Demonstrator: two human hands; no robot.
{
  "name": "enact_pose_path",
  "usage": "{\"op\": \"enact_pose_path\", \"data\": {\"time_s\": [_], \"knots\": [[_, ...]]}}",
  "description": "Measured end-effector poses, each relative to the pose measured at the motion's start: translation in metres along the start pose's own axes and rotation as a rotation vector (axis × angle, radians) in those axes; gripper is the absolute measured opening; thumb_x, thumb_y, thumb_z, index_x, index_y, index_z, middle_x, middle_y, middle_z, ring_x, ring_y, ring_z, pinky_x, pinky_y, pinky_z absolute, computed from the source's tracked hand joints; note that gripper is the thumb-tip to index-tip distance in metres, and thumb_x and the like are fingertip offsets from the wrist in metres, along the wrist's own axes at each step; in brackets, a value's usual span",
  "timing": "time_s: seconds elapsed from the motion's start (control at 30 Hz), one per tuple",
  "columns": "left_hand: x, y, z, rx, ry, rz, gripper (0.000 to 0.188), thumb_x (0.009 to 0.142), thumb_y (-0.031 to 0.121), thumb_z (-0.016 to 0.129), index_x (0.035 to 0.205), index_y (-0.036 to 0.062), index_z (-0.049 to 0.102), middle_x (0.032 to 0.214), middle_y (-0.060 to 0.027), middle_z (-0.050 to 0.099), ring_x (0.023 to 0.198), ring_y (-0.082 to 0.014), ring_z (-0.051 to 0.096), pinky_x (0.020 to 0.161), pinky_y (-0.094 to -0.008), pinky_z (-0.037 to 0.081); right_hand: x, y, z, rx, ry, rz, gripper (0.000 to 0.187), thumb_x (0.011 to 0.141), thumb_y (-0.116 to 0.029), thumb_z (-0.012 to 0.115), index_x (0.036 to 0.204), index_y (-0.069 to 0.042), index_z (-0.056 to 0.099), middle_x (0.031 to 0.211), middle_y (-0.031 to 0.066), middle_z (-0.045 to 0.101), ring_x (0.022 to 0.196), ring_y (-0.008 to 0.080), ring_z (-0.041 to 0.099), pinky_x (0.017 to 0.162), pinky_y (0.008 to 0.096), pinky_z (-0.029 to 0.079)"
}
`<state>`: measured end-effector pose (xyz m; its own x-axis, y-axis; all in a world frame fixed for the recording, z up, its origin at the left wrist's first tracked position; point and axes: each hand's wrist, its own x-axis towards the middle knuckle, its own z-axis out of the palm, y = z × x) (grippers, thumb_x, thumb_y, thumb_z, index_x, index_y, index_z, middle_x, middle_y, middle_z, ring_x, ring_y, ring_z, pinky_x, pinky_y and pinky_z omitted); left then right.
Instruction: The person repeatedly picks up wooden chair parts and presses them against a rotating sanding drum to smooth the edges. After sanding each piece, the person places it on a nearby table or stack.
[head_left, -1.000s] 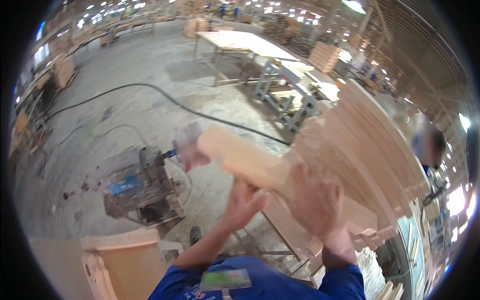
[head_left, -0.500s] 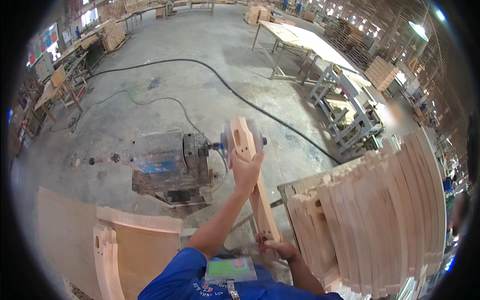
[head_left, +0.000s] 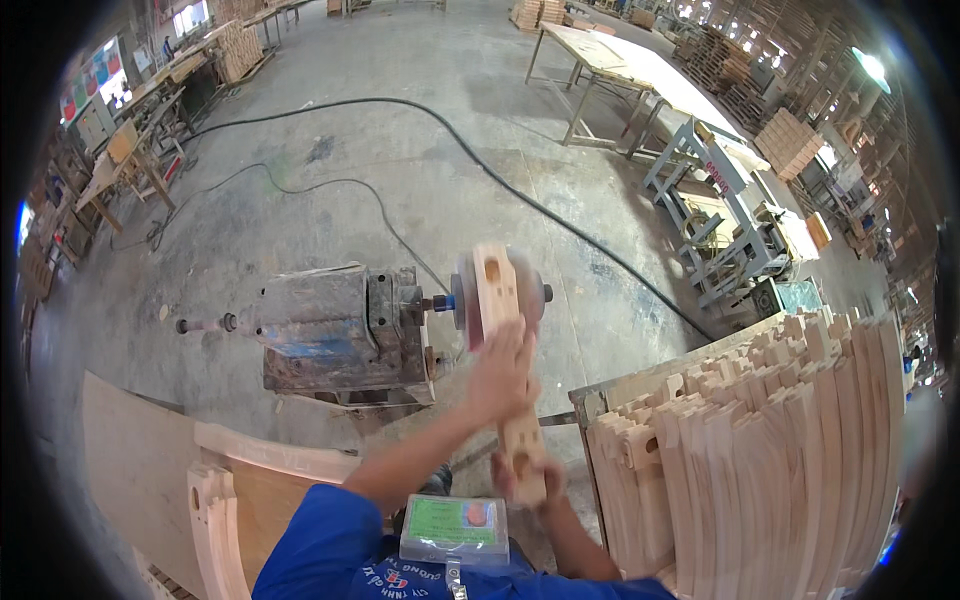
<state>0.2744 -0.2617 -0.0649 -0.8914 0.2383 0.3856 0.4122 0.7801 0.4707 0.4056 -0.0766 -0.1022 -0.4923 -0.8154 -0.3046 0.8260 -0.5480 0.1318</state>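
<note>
A long pale wooden bar (head_left: 520, 432) with slots and small holes at both ends slants away from me. My left hand (head_left: 502, 372) is closed over its middle, and my right hand (head_left: 537, 476) grips the near end, close to my body. The bar's far end lies against or just in front of a round sanding wheel (head_left: 530, 288), blurred at its edges; exact contact is hard to see. A shaft joins that wheel to a worn grey and blue motor (head_left: 318, 312) on the left. The fingers beneath the bar are partly hidden.
At right, many similar bars (head_left: 760, 440) stand packed in a stack. A few more bars (head_left: 212, 515) lean by a wooden panel (head_left: 140, 440) at lower left. A black cable (head_left: 470, 160) crosses the concrete floor. Beyond are a grey machine frame (head_left: 715, 205) and a long table (head_left: 640, 65).
The bar has turned so that its broad slotted face shows upward. My left hand has shifted nearer along it, fingers now across the top. The whole view has shifted slightly.
</note>
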Motion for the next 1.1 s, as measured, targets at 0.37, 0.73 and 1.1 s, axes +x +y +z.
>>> {"op": "enact_pose_path", "data": {"time_s": [0.37,0.73,1.1], "knots": [[0.054,-0.032,-0.005,0.167,0.142,-0.05,0.065,0.1,0.031,0.057,0.15,-0.0094,0.051,0.165,-0.032,0.038,0.159,-0.0471,0.028,0.131,-0.0582,0.021,0.071,-0.067,0.096,-2.681,0.929,-0.414,0.097,0.083,-0.009,0.071,0.17,-0.018,0.029,0.136,0.0316,0.052,0.101,0.0502,0.066,0.084,0.0572,0.058],[-0.05,0.047,0.014,-0.185,0.026,0.041,0.065,0.101,0.041,0.06,0.147,-0.0047,0.059,0.167,-0.0285,0.038,0.162,-0.0446,0.024,0.133,-0.059,0.016,-0.046,0.017,0.056,-1.797,0.682,-0.351,0.076,0.096,-0.017,0.062,0.165,0.0,0.033,0.136,0.0195,0.062,0.097,0.0356,0.063,0.085,0.0466,0.056],[-0.023,0.03,0.008,-0.039,-0.066,0.093,0.064,0.095,0.035,0.067,0.145,-0.0043,0.058,0.165,-0.0241,0.044,0.158,-0.0443,0.031,0.132,-0.0549,0.023,-0.042,0.016,-0.011,-0.265,-0.048,-0.108,0.07,0.081,-0.026,0.078,0.138,0.006,0.052,0.115,0.0162,0.064,0.096,0.0235,0.066,0.082,0.0362,0.057]]}}
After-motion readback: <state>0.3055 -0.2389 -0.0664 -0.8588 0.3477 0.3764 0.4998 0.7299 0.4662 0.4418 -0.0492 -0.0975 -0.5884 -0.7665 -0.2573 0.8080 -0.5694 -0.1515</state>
